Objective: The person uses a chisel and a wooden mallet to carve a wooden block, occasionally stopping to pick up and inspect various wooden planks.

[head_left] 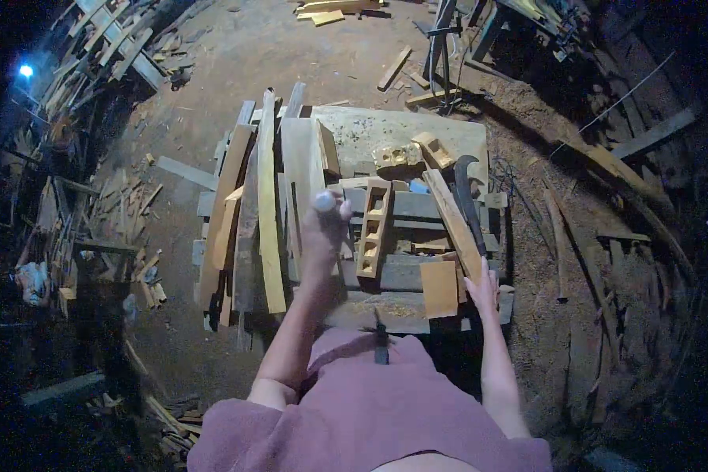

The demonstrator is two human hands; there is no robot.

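My left hand (332, 216), smeared by motion, is raised over the middle of the low wooden bench. Its fingers look closed around something with a pale round end (323, 201), whose kind I cannot make out. On the right, my right hand (484, 291) grips the near end of a long wooden strip (456, 220), which slants away across the bench. A dark hooked blade (466, 193) lies along the strip's right side. Just left of my right hand is a flat tan rectangular piece (439, 289). Between my hands lies a wooden block with several square hollows (374, 232).
Long boards (269, 212) lie side by side on the bench's left. At the back are a hollowed wooden piece (397, 157), another notched block (434, 149) and a small blue item (418, 186). Wood scraps (145, 204) litter the ground. A metal stand (442, 63) rises beyond.
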